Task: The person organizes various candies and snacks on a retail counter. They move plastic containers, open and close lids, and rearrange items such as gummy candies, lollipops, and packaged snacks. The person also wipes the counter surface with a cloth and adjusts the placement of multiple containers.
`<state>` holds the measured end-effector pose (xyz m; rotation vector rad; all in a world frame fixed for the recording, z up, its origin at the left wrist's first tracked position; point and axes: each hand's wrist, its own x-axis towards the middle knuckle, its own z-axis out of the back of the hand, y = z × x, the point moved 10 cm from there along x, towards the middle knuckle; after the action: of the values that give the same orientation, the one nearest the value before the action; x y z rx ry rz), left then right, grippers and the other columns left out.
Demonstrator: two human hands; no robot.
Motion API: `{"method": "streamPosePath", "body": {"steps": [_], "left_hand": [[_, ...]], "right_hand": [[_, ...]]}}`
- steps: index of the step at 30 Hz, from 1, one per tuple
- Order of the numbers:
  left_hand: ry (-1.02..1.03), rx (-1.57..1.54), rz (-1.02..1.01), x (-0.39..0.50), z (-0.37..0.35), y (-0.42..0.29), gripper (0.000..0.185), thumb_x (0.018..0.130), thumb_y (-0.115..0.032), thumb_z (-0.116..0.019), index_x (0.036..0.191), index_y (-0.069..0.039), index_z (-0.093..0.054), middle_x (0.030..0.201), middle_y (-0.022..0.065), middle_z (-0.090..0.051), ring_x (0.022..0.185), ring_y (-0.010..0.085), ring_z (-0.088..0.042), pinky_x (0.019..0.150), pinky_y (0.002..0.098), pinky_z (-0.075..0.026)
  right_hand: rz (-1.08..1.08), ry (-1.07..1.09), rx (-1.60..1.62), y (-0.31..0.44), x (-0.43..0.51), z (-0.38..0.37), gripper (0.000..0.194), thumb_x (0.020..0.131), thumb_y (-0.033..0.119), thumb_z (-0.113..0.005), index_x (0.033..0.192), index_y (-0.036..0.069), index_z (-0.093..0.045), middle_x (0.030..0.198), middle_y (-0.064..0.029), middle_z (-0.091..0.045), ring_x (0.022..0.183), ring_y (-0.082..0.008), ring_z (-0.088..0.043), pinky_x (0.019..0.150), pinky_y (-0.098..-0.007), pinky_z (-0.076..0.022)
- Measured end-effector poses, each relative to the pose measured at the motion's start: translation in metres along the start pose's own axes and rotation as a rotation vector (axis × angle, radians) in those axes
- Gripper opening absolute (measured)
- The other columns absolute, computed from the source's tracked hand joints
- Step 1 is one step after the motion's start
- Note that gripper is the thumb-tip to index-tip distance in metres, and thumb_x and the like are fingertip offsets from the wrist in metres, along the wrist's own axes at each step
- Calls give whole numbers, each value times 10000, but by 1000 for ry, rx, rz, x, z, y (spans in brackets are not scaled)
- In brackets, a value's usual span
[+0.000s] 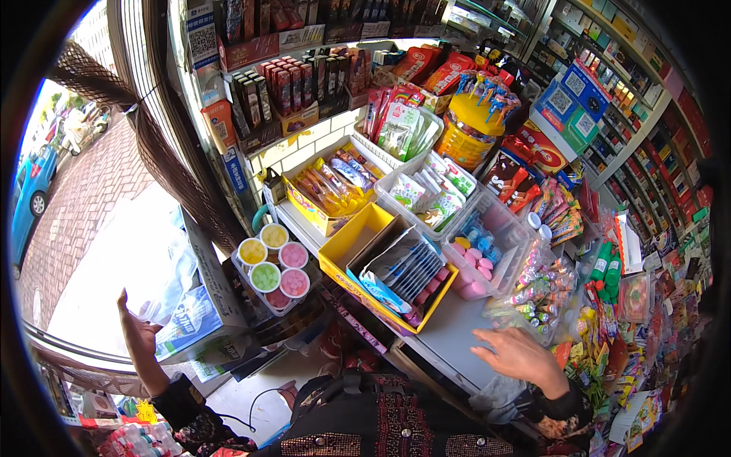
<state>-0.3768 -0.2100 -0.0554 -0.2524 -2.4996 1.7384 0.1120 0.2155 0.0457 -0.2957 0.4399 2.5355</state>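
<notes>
My left hand (140,337) is at the left beside a blue and white carton (214,297). Its thumb and fingers are spread near clear plastic packs (171,285) in the carton's top; glare hides whether they touch. My right hand (517,354) hovers over or rests on the grey counter (442,331), fingers loosely apart and nothing seen in them. Just beyond it lie wrapped candies (537,294) in clear tubs. Between my hands stand a yellow display box (337,274) with flat packets inside and a tray of round cups (265,277) holding coloured cubes.
Behind are a yellow box of wrapped snacks (337,183), plastic bins of packets (428,194) and a yellow-lidded jar of lollipops (471,128). Shelves of small boxes (285,85) rise at the back. Bagged sweets (605,343) crowd the right. A gathered net curtain (171,154) hangs left.
</notes>
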Motion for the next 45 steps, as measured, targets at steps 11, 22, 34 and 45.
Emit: {"method": "streamPosePath", "body": {"steps": [11, 22, 34, 45], "left_hand": [[-50, -55, 257, 49, 92, 70, 559, 883, -374, -545, 1317, -46, -414, 1324, 113, -396, 1179, 268, -444, 809, 425, -499], [-473, 611, -237, 8, 82, 5, 527, 932, -338, -480, 1330, -2, -402, 1381, 143, -359, 1241, 256, -384, 975, 386, -390], [653, 145, 524, -142, -280, 161, 583, 934, -308, -503, 1392, -50, -251, 1280, 132, -471, 1068, 211, -517, 882, 300, -432], [493, -274, 499, -152, -289, 178, 582, 901, -237, -518, 1374, -190, -182, 1245, 93, -406, 1122, 249, -461, 887, 424, -451]], "right_hand": [[-335, -80, 1190, -35, 87, -100, 224, 939, 219, -481, 961, 0, -439, 867, -51, -501, 726, -135, -569, 636, -351, -589], [-381, -170, 1368, -26, 101, -111, 377, 858, 23, -430, 1195, 48, -264, 1021, -81, -427, 807, -190, -557, 584, -384, -602], [-105, 26, 1094, -11, 114, -82, 519, 782, -70, -385, 1287, 42, -340, 1014, -75, -542, 761, -179, -596, 463, -322, -555], [-157, -586, 584, -44, 163, -24, 231, 847, 183, -549, 1000, 22, -615, 797, -184, -638, 742, -349, -616, 666, -382, -481]]}}
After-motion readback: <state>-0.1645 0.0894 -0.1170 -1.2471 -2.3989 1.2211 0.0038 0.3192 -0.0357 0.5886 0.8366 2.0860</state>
